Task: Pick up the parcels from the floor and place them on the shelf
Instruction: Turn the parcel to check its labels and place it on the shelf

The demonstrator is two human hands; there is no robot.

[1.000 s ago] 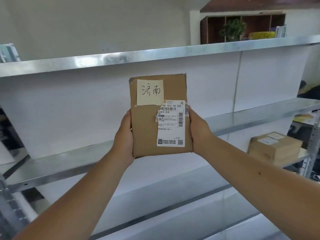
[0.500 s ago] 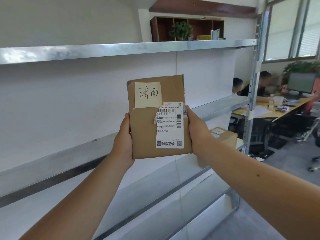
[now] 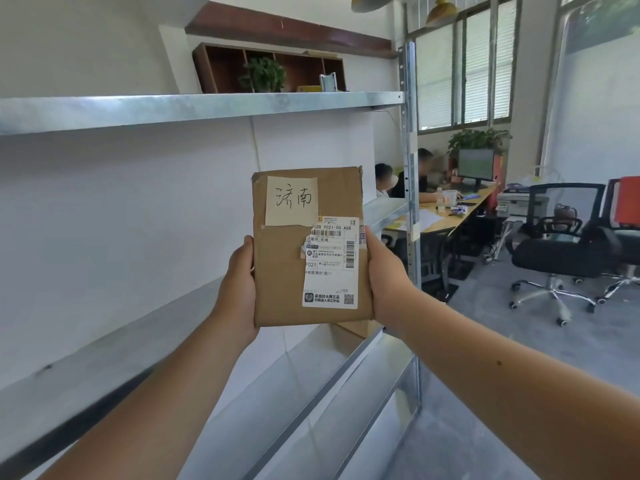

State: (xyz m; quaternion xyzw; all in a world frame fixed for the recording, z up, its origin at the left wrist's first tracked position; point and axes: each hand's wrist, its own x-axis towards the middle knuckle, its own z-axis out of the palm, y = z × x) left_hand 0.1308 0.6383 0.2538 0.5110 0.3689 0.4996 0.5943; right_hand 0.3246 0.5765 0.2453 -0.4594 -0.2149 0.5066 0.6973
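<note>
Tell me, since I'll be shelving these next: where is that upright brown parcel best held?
By its two long side edges, low down, one hand from each side, as the left hand and right hand do now. The parcel is flat and thin, so its narrow edges fit the palms, and the labels stay readable.

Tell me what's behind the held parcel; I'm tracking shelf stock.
Below the parcel, a corner of another cardboard box shows on the shelf behind. The parcel covers the rest.

both forearms are bare all the way up, no sleeves, no watch or rings; tiny dark mole on the right forearm (image 3: pixel 499 363)
</note>
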